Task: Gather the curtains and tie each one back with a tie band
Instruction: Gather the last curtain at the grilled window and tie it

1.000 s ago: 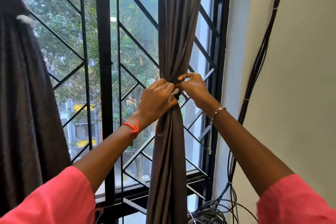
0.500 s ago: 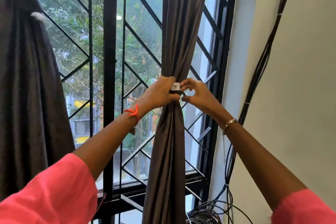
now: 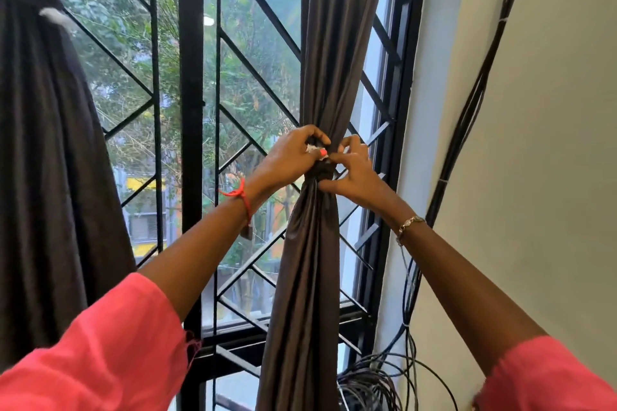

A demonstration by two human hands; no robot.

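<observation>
The tie band (image 3: 323,166), dark with a small white patch, circles the gathered right curtain (image 3: 312,243) at its pinched waist, in front of the window's right pane. The left hand (image 3: 290,157) is clenched on the band's left side, thumb and fingers pinching the white patch against the cloth. The right hand (image 3: 350,167) grips the band from the right, its fingertips pressed on the patch and its thumb tucked under the bunched fabric. Above and below the waist the curtain hangs in narrow folds, its right edge just beside the black window frame (image 3: 404,143), with only a thin strip of glass between them. To its left the window grille (image 3: 190,143) stands exposed across a wide stretch of glass, up to the left curtain (image 3: 43,160), which is well apart and already cinched high up by a white-tipped band (image 3: 53,15). Right of the frame, cables (image 3: 467,117) run down the wall (image 3: 551,177) and coil near the sill.
</observation>
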